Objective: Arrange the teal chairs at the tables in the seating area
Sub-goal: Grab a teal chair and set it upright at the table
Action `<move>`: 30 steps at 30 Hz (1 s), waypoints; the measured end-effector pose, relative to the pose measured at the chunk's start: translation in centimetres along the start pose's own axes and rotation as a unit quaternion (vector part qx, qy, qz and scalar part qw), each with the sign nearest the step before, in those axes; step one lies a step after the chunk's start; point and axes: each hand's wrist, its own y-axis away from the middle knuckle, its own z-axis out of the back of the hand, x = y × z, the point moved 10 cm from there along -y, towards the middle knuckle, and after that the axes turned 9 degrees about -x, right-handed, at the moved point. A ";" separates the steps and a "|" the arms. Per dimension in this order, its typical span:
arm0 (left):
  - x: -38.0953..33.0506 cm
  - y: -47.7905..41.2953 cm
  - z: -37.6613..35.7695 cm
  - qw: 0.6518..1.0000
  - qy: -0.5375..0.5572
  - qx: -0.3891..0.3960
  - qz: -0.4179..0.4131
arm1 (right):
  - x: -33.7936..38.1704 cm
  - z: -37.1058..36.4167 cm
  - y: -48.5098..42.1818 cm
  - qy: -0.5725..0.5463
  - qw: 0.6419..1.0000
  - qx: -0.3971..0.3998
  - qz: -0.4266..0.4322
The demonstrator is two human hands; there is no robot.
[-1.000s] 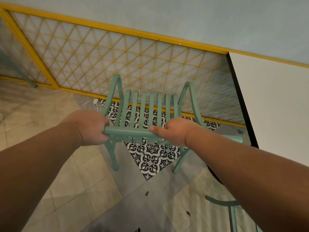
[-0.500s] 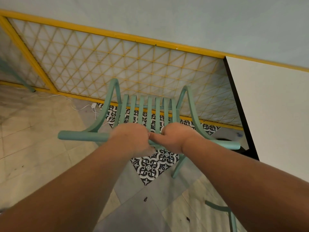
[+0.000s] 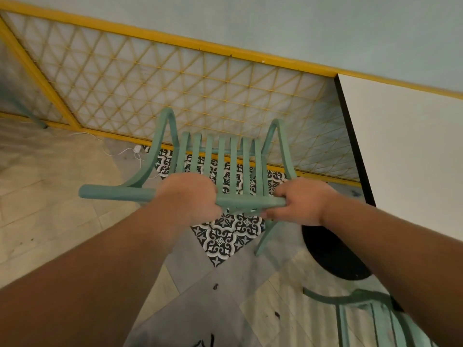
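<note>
A teal slatted chair [image 3: 220, 156] stands below me on the tiled floor, its seat pointing toward the yellow lattice panel. Both hands grip its top back rail. My left hand [image 3: 188, 196] holds the rail near its middle. My right hand [image 3: 300, 200] is closed on the rail's right end. The rail's left end sticks out free past my left hand. A white table [image 3: 411, 156] with a black edge is just right of the chair. A second teal chair [image 3: 360, 319] shows at the bottom right, partly hidden by my right forearm.
A yellow-framed lattice panel [image 3: 175, 88] runs along the wall behind the chair. A white cable and plug [image 3: 136, 149] lie on the floor by its base. The table's round black base [image 3: 333, 254] sits on the floor near the chair's right rear leg. Patterned black-and-white tiles [image 3: 225, 236] lie under the chair.
My left hand slid from the rail's left end to its middle. My right hand then shifted right to the rail's right end. The chair sits nearer the table.
</note>
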 end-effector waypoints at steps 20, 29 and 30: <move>1.4 -0.8 -0.5 1.000 -0.005 0.001 -0.022 | -1.6 -1.1 -0.3 0.044 0.997 0.029 -0.059; 3.9 -0.5 -0.1 0.996 -0.074 0.001 -0.050 | 1.4 -2.0 -0.2 0.017 0.997 0.043 -0.069; 4.3 -0.5 0.0 0.996 -0.079 -0.004 -0.052 | 1.7 -2.2 -0.2 0.007 0.996 0.043 -0.073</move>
